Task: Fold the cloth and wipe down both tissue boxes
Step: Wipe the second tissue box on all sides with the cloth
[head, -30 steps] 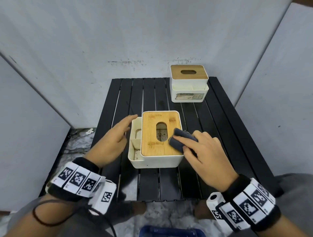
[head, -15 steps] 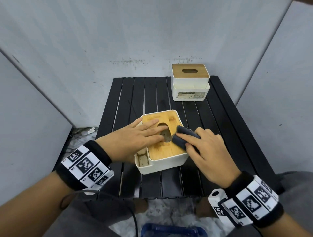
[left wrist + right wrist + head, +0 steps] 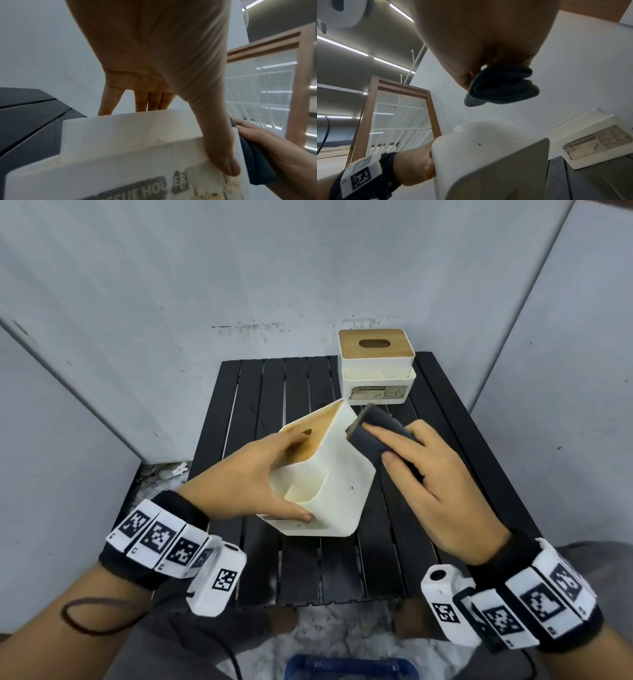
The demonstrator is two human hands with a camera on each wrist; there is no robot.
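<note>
Near tissue box (image 3: 329, 477) now tipped up off the table, lid toward 10 o'clock.
My left hand (image 3: 239, 484) grips it; right hand (image 3: 421, 474), pinching the folded cloth (image 3: 373, 433), lies at its 2 o'clock.

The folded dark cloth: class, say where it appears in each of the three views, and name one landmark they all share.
Head: cloth right of centre, under the right hand.
Left wrist: cloth at lower right.
Right wrist: cloth above centre.
Shared landmark: the tilted white tissue box.

Second box (image 3: 376, 368) behind tilted box (image 3: 329, 481).
</note>
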